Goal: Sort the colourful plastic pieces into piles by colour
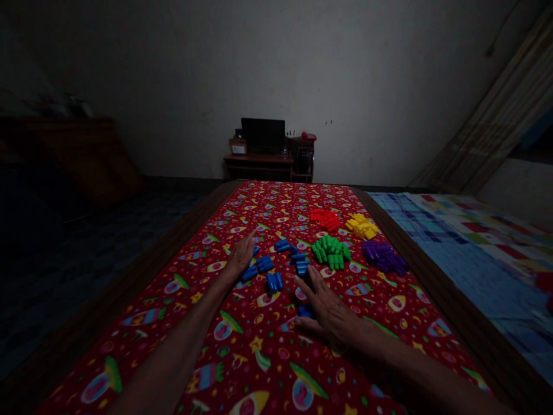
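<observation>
Small blue plastic blocks [273, 282] with rounded ridges lie loosely scattered between my two hands on a red patterned cloth [250, 374]. To their left, my left hand [242, 255] rests with its fingers stretched forward. A blue block shows partly at its fingertips, and others lie just right of the wrist. My right hand [326, 302] is spread low on the right side. Between its thumb and index finger sits a blue block [305, 311], partly covered by the hand and not visibly gripped. Its fingertips come close to another blue block [301, 268].
Beyond my right hand are piles of green blocks [332, 251], red blocks [325, 219], yellow blocks [362, 226] and purple blocks [384, 257]. The table's brown edge [432, 294] runs along the right, beside a checked bedspread [458, 259]. A desk with a monitor [263, 135] stands at the far wall.
</observation>
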`<state>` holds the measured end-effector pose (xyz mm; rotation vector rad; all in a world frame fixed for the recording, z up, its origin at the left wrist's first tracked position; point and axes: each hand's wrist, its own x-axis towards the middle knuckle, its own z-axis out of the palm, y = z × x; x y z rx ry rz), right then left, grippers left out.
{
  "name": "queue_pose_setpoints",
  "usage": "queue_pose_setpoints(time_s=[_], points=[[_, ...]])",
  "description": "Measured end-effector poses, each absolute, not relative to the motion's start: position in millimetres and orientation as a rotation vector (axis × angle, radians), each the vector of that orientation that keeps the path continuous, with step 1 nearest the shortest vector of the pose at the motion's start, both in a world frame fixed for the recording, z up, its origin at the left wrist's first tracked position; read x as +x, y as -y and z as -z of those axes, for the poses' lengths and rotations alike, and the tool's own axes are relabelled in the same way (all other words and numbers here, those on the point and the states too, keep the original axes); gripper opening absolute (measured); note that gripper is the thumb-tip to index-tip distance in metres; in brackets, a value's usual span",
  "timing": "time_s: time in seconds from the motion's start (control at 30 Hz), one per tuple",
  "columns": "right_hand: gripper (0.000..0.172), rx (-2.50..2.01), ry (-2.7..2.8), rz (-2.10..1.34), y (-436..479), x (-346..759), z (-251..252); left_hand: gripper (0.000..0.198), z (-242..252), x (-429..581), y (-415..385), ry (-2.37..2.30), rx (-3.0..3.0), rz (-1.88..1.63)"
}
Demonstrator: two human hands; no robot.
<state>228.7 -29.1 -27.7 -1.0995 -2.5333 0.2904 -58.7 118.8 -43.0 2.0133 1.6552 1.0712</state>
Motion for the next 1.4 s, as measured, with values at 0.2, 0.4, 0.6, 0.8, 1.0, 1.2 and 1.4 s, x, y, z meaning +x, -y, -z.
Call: queue_pose_setpoints(time_s=[0.2, 0.4, 0.6, 0.8, 1.0, 1.2, 1.4], points=[[0.080, -1.159, 2.279, -0.283, -46, 178, 39, 0.060, 50, -23, -110, -1.371, 2.124, -0.903], [0.068, -0.989, 2.215, -0.374, -79, 158, 45, 0.050, 47, -18, -112, -1.341, 2.099, -0.961], [0.056, -0.826, 2.136, -0.459, -71, 170, 41, 0.047, 40, -17, -109, -1.414, 2.160, -1.054], [0.044, -0.962, 1.990, -0.591, -54, 172, 30, 0.049, 36, -11, -105, -1.248, 2.163, -0.813], [0.033, -1.115, 1.748, -0.625, -31, 196, 18, 0.060, 35, -19, -94, -1.138, 2.017, -0.859], [0.031, -1.348, 1.719, -0.481, -2, 273, 18, 0.072, 33, -22, -88, -1.042, 1.699, -0.915], [0.030, -1.366, 1.718, -0.569, 11, 298, 17, 0.069, 24, -17, -84, -1.180, 1.925, -0.875]])
